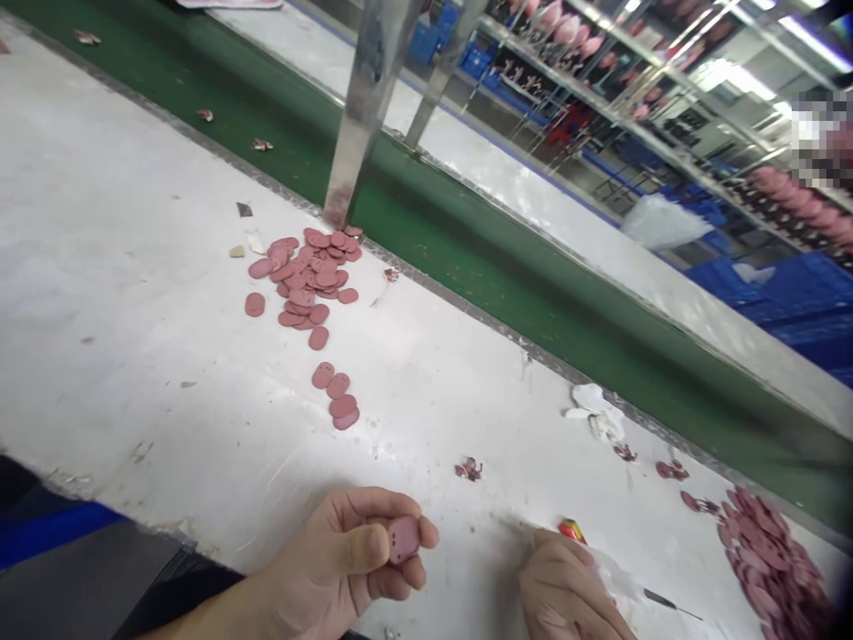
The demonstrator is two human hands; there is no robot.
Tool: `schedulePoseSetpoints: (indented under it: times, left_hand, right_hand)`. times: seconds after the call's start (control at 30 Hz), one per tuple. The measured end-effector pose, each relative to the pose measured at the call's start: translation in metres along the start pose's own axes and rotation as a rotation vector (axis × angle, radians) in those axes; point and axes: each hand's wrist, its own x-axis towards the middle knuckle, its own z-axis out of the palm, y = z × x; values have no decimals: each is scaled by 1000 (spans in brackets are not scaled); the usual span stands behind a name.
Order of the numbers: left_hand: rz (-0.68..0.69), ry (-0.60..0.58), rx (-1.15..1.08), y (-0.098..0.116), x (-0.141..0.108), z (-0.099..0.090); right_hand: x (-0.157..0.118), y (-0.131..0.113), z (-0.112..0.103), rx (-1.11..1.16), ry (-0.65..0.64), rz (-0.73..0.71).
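Observation:
My left hand (pixel 363 556) is closed around a pink oval disc (pixel 403 540) with small dark marks, held between thumb and fingers above the white table (pixel 219 427). To its right, my right hand (pixel 566 587) rests low with its fingers bent together; whatever it may grip is hidden. Just behind those fingers lies a small red and yellow item (pixel 571 532). Beside that hand are a clear plastic piece (pixel 617 578) and a thin dark pointed tool (pixel 659 598). Farther up the table, a loose pile of pink discs (pixel 306 276) trails down to several overlapping ones (pixel 343 406).
A large heap of discs (pixel 766 560) lies at the far right. Crumpled white material (pixel 598 412) and a dark reddish cluster (pixel 469 468) sit on the table. A metal post (pixel 366 116) rises beside the green belt (pixel 453 240) behind the table edge.

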Motion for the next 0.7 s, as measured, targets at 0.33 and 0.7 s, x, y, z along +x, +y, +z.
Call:
schedulePoseSetpoints:
  times: [0.33,0.7]
  left_hand:
    - [1,79,14,-2,-2,4]
    - [60,118,190,10,-8,7]
  right_hand:
    - [35,13,-13,1545,-495,989]
    - [47,49,-33,2710,-435,1205]
